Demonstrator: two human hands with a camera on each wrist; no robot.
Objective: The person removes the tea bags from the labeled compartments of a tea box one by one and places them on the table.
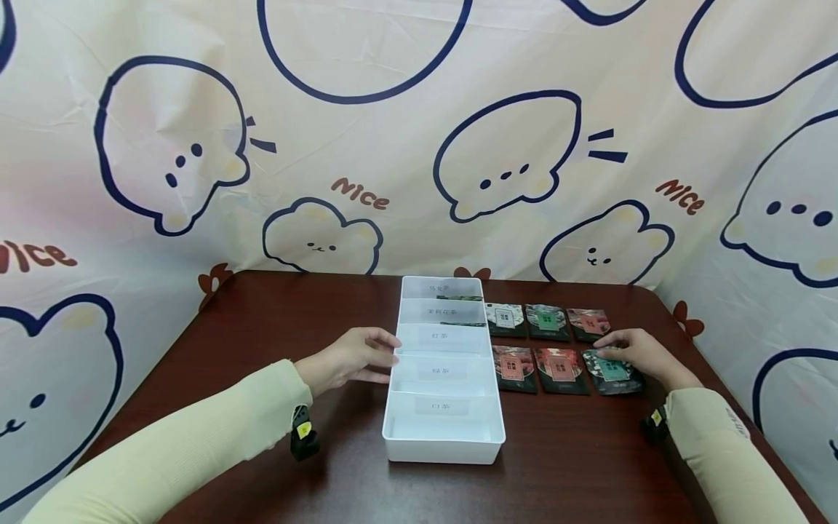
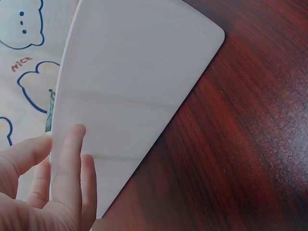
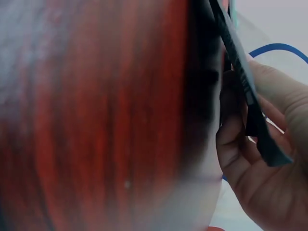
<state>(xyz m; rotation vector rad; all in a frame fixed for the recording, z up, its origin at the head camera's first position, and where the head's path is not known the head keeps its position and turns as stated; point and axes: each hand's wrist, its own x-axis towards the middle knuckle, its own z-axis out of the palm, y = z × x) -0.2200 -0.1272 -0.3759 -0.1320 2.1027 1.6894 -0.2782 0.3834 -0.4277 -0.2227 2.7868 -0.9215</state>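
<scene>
A long white divided box (image 1: 445,453) stands lengthwise on the table, its compartments labelled with Chinese tea names. At its left side my left hand (image 1: 356,356) touches the rim and outer wall, and in the left wrist view its fairly straight fingers (image 2: 73,163) lie along that wall. My right hand (image 1: 644,354) pinches a teal-and-black tea packet (image 1: 614,372) at the right end of the front row. Seen edge-on in the right wrist view, that tea packet (image 3: 244,79) sits between thumb and fingers, with one end tilted up.
Right of the box, other tea packets lie in two rows, among them a red one (image 1: 561,369) and a green one (image 1: 547,321). Packet edges (image 1: 462,324) show in the box's two rear compartments. A patterned cloth (image 1: 406,145) hangs behind the brown table (image 1: 314,291).
</scene>
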